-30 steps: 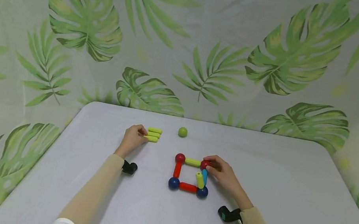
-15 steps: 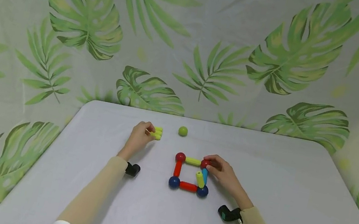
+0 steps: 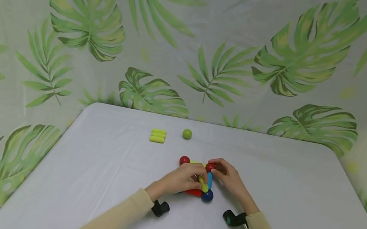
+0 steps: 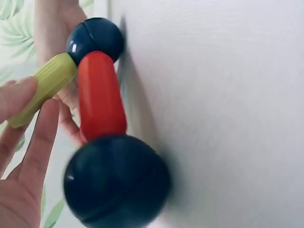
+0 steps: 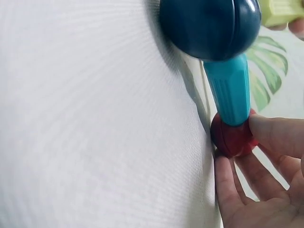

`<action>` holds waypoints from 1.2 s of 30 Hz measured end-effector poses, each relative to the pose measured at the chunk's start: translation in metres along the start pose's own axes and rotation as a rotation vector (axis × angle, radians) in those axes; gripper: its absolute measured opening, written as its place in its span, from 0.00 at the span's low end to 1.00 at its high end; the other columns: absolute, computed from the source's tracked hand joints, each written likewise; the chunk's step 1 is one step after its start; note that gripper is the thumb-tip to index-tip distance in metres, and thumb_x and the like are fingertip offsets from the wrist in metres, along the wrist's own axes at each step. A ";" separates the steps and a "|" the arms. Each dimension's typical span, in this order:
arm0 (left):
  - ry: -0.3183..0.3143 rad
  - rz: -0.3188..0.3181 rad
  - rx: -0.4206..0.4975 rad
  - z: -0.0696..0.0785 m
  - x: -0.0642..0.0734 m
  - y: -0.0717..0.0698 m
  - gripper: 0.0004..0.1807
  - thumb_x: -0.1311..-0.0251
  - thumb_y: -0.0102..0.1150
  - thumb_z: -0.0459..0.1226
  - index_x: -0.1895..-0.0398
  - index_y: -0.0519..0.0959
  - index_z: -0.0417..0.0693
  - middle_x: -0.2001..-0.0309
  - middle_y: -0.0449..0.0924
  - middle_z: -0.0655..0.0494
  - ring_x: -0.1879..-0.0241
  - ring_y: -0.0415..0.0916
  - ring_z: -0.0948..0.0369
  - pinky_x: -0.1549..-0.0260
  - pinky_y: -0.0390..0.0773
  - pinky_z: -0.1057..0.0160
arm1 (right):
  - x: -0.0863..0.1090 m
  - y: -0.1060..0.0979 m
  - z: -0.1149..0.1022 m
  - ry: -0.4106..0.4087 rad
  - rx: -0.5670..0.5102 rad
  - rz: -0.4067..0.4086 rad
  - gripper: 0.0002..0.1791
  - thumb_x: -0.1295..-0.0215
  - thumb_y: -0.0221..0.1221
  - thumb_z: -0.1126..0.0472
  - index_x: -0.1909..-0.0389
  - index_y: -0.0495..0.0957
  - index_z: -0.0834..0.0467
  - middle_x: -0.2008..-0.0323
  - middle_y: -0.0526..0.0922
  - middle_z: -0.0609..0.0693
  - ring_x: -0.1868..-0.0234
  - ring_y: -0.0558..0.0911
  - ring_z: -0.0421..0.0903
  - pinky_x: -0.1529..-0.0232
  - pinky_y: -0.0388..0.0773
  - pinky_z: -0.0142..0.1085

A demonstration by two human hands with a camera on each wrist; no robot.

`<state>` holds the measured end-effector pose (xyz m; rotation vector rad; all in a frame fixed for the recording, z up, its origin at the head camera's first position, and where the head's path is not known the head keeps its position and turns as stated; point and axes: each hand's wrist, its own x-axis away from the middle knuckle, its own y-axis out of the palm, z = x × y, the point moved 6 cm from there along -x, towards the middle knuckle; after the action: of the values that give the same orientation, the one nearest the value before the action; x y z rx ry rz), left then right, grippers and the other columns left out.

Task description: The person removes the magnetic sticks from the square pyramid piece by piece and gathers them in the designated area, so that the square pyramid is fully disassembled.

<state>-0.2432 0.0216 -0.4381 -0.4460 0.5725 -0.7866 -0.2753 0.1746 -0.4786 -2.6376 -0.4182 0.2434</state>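
My left hand [image 3: 180,178] pinches a yellow-green toy rod [image 4: 56,78] between thumb and fingers. One end of this rod meets the near-right blue ball [image 3: 207,195], from which it slants upward. My right hand [image 3: 230,181] holds the red ball [image 5: 230,135] at the frame's far-right corner. A light-blue rod [image 5: 228,88] joins those two balls. Along the near side runs a red rod [image 4: 101,97] to another blue ball [image 4: 116,183], largely covered by my left hand in the head view. At the far-left corner lies a second red ball [image 3: 184,160].
Three yellow-green rods [image 3: 158,136] lie side by side at the back left. A green ball [image 3: 187,134] stands near the far edge of the white table [image 3: 288,170]. Leaf-patterned cloth [image 3: 159,44] hangs behind it.
My left hand has left the three loose rods, now lined up evenly, and moved right and nearer to pinch the slanted rod. My right hand has stayed on the red ball.
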 end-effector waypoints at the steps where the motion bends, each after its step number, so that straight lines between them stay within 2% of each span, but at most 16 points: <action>1: 0.004 0.032 -0.025 0.000 0.000 0.001 0.08 0.44 0.65 0.28 0.63 0.77 0.42 0.61 0.76 0.54 0.61 0.74 0.65 0.59 0.76 0.72 | 0.000 0.000 0.001 0.005 -0.005 0.002 0.16 0.30 0.54 0.65 0.44 0.72 0.65 0.48 0.77 0.62 0.47 0.76 0.59 0.45 0.71 0.54; 5: -0.011 0.125 -0.082 -0.003 0.001 -0.001 0.09 0.46 0.67 0.28 0.66 0.76 0.44 0.65 0.74 0.56 0.62 0.74 0.66 0.61 0.76 0.73 | 0.002 0.000 -0.006 0.008 0.001 0.003 0.15 0.30 0.53 0.67 0.45 0.72 0.67 0.49 0.77 0.64 0.48 0.77 0.60 0.46 0.71 0.55; 8: -0.072 0.160 -0.048 -0.007 0.004 -0.011 0.09 0.45 0.66 0.27 0.65 0.76 0.43 0.63 0.75 0.55 0.62 0.76 0.63 0.61 0.77 0.71 | 0.006 0.000 -0.020 0.019 0.003 -0.007 0.15 0.31 0.53 0.69 0.45 0.71 0.69 0.49 0.76 0.66 0.49 0.76 0.61 0.46 0.71 0.55; 10: -0.132 0.192 -0.006 -0.012 0.009 -0.025 0.09 0.45 0.65 0.26 0.64 0.76 0.43 0.61 0.75 0.53 0.60 0.77 0.59 0.60 0.78 0.69 | 0.008 0.000 -0.030 0.033 0.005 -0.015 0.15 0.31 0.52 0.70 0.45 0.70 0.70 0.49 0.76 0.67 0.48 0.75 0.62 0.46 0.71 0.55; 12: -0.196 0.252 0.002 -0.020 0.017 -0.044 0.10 0.46 0.65 0.25 0.63 0.77 0.42 0.60 0.75 0.51 0.59 0.78 0.56 0.60 0.79 0.67 | 0.010 0.001 -0.037 0.055 0.009 -0.020 0.16 0.31 0.52 0.70 0.44 0.70 0.70 0.47 0.75 0.67 0.48 0.75 0.62 0.45 0.71 0.54; 15: -0.292 0.371 -0.034 -0.044 0.036 -0.077 0.10 0.47 0.65 0.23 0.64 0.77 0.40 0.60 0.76 0.50 0.59 0.79 0.52 0.60 0.79 0.64 | 0.007 0.002 -0.022 0.067 0.016 -0.014 0.16 0.31 0.53 0.67 0.44 0.71 0.66 0.46 0.75 0.64 0.47 0.75 0.60 0.44 0.70 0.53; 18: -0.443 0.481 -0.105 -0.071 0.055 -0.106 0.10 0.48 0.66 0.25 0.65 0.78 0.41 0.61 0.79 0.49 0.60 0.78 0.53 0.60 0.79 0.60 | 0.002 0.001 -0.001 0.074 0.015 -0.001 0.16 0.30 0.54 0.65 0.43 0.72 0.61 0.46 0.76 0.60 0.46 0.74 0.57 0.44 0.70 0.52; 19: -0.496 0.503 -0.122 -0.079 0.060 -0.114 0.10 0.48 0.67 0.25 0.65 0.78 0.41 0.61 0.79 0.49 0.60 0.78 0.53 0.59 0.78 0.59 | 0.000 0.001 0.006 0.075 0.016 0.003 0.16 0.30 0.54 0.64 0.43 0.73 0.60 0.46 0.76 0.59 0.46 0.74 0.57 0.43 0.70 0.52; 21: -0.593 0.537 -0.156 -0.092 0.068 -0.125 0.10 0.49 0.67 0.25 0.64 0.78 0.41 0.61 0.79 0.48 0.60 0.77 0.53 0.59 0.77 0.57 | 0.000 0.001 0.006 0.078 0.019 0.007 0.16 0.31 0.55 0.64 0.43 0.73 0.59 0.46 0.76 0.58 0.46 0.74 0.57 0.43 0.70 0.52; 23: -0.652 0.547 -0.175 -0.101 0.073 -0.133 0.10 0.49 0.67 0.25 0.64 0.78 0.40 0.61 0.79 0.47 0.60 0.76 0.53 0.60 0.76 0.56 | 0.000 0.002 0.007 0.079 0.016 0.005 0.16 0.31 0.55 0.64 0.43 0.73 0.59 0.46 0.76 0.58 0.46 0.74 0.57 0.43 0.70 0.52; 26: -0.681 0.540 -0.203 -0.109 0.074 -0.139 0.09 0.49 0.66 0.24 0.65 0.77 0.39 0.63 0.77 0.46 0.62 0.75 0.53 0.60 0.75 0.56 | 0.000 0.003 0.007 0.080 0.012 -0.001 0.16 0.30 0.55 0.64 0.43 0.73 0.59 0.45 0.76 0.58 0.46 0.74 0.56 0.43 0.70 0.52; 29: -0.678 0.528 -0.241 -0.113 0.071 -0.142 0.09 0.49 0.66 0.24 0.66 0.77 0.39 0.66 0.75 0.47 0.64 0.73 0.53 0.62 0.74 0.57 | 0.000 0.004 0.007 0.081 0.017 -0.001 0.16 0.30 0.55 0.63 0.43 0.73 0.59 0.46 0.76 0.59 0.46 0.74 0.57 0.43 0.70 0.52; 33: -0.674 0.521 -0.283 -0.114 0.067 -0.143 0.10 0.50 0.67 0.25 0.67 0.76 0.39 0.70 0.73 0.48 0.67 0.70 0.53 0.65 0.71 0.57 | 0.000 0.003 0.006 0.076 0.026 0.005 0.16 0.30 0.55 0.63 0.43 0.72 0.60 0.46 0.76 0.59 0.46 0.75 0.57 0.43 0.69 0.53; 36: -0.660 0.538 -0.291 -0.110 0.065 -0.141 0.11 0.51 0.68 0.25 0.66 0.76 0.41 0.68 0.70 0.48 0.66 0.68 0.53 0.65 0.70 0.57 | 0.000 0.002 0.005 0.065 0.027 0.005 0.16 0.30 0.55 0.62 0.43 0.72 0.61 0.46 0.76 0.60 0.46 0.75 0.58 0.43 0.69 0.53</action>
<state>-0.3499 -0.1345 -0.4614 -0.7394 0.1621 -0.0156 -0.2765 0.1748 -0.4838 -2.6128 -0.3839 0.1627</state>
